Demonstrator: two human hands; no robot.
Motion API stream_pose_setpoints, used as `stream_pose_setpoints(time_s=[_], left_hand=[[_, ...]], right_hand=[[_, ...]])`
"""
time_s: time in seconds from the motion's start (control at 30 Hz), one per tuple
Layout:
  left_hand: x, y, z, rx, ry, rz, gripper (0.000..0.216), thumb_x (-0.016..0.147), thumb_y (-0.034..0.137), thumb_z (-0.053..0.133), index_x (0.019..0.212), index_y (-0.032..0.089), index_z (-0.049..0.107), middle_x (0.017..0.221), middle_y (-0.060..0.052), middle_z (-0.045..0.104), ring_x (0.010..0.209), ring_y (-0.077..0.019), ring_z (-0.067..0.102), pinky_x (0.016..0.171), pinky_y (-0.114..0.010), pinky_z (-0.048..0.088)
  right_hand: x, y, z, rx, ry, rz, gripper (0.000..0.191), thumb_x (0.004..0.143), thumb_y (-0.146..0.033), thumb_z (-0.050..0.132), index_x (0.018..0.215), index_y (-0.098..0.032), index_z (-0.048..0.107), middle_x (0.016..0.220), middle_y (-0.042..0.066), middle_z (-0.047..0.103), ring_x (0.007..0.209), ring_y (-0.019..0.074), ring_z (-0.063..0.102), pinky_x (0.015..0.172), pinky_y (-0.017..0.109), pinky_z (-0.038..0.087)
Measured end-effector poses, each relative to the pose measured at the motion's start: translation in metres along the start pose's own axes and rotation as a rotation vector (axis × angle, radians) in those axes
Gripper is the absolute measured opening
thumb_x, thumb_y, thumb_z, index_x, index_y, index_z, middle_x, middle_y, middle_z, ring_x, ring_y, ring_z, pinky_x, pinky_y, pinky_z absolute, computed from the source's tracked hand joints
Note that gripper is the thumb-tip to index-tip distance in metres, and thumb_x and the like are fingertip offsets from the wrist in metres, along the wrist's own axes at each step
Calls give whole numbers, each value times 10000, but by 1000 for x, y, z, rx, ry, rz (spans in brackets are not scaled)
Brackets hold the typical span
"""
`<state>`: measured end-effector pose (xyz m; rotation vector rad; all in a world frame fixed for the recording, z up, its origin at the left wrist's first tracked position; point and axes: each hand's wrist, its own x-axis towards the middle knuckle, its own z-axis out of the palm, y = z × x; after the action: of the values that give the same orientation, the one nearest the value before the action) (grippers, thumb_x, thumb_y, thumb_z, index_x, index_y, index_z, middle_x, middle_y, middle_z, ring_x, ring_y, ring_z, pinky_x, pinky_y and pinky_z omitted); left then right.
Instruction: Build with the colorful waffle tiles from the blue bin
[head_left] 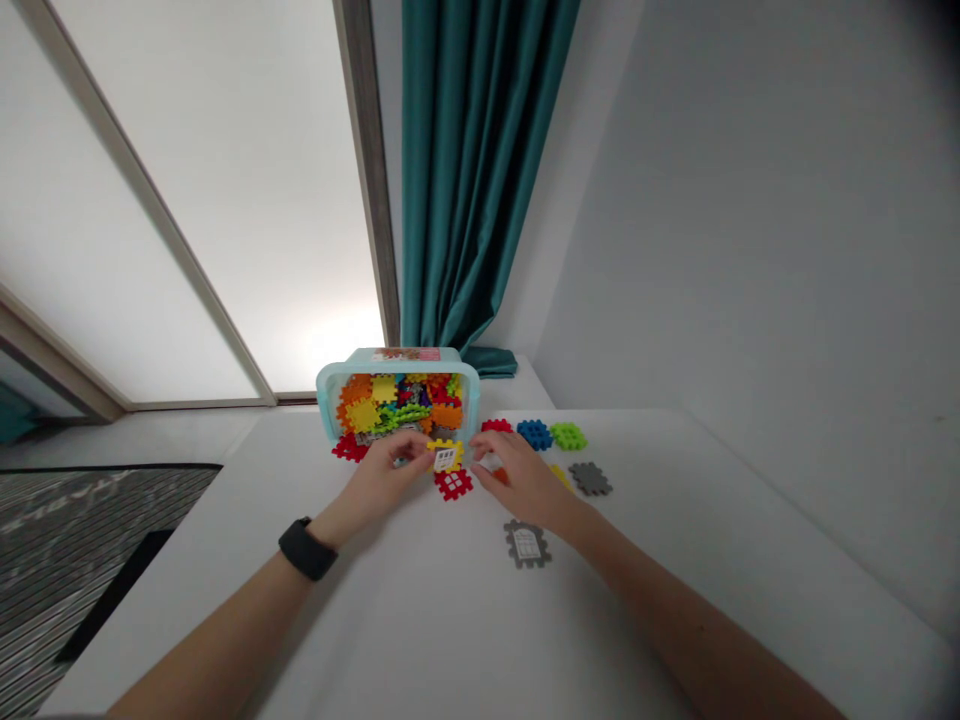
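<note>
While the pale-blue plastic bin [397, 368] lay open toward the person, the left hand [394, 462] pinched a yellow square plastic window piece [447, 460] by its left edge, over a red square plastic window piece [454, 487] on the white surface [420, 600]. The right hand's [519, 478] fingers stood parted just beside. Judged best: toothed edges gripped lightly, piece kept steady.

left hand [391, 466] holding yellow tile [447, 456], blue tub [397, 368]
</note>
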<state>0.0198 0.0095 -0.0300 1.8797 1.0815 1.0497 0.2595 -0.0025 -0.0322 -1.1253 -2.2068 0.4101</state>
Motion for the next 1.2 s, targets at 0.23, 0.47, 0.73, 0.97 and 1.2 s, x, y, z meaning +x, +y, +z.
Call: stream_pose_setpoints(time_s=[0.23, 0.47, 0.73, 0.97, 1.2], left_hand=[[-7, 18, 13, -281, -93, -135, 287, 852, 456, 662, 878, 171, 644, 748, 2, 596, 693, -139, 516, 636, -247, 395], [-9, 16, 17, -258, -125, -118, 311, 921, 467, 567, 878, 169, 647, 825, -29, 646, 779, -170, 573, 709, -285, 458], [-8, 2, 23, -249, -85, -125, 288, 860, 449, 673, 867, 164, 631, 789, -25, 661, 718, -157, 591, 670, -271, 464], [-7, 3, 20, -169, -97, -75, 262, 879, 417, 661, 961, 171, 694, 859, -52, 710, 774, -178, 621, 684, -276, 478], [-5, 0, 21, -203, 1, -92, 203, 852, 344, 662, 951, 168, 672, 753, -5, 626, 682, -143, 570, 620, -251, 447]], right_hand=[[4, -17, -4, 313, 24, 170, 193, 914, -322, 613, 1080, -225, 622, 1006, 55, 709, 895, 187, 673, 609, 240, 508], [6, -17, 1, 294, 73, 235, 133, 899, -306, 584, 957, -219, 666, 842, 23, 717, 738, 156, 662, 507, 210, 443], [7, -14, 8, 354, 71, 293, 118, 883, -308, 612, 918, -202, 651, 828, 29, 719, 740, 157, 665, 560, 226, 474], [4, -16, 13, 309, 49, 164, 194, 909, -208, 582, 1098, -220, 621, 844, 12, 711, 751, 152, 666, 700, 276, 526], [2, -11, 18, 314, 36, 174, 219, 909, -199, 588, 1127, -220, 595, 817, 2, 705, 725, 151, 657, 687, 273, 514]])
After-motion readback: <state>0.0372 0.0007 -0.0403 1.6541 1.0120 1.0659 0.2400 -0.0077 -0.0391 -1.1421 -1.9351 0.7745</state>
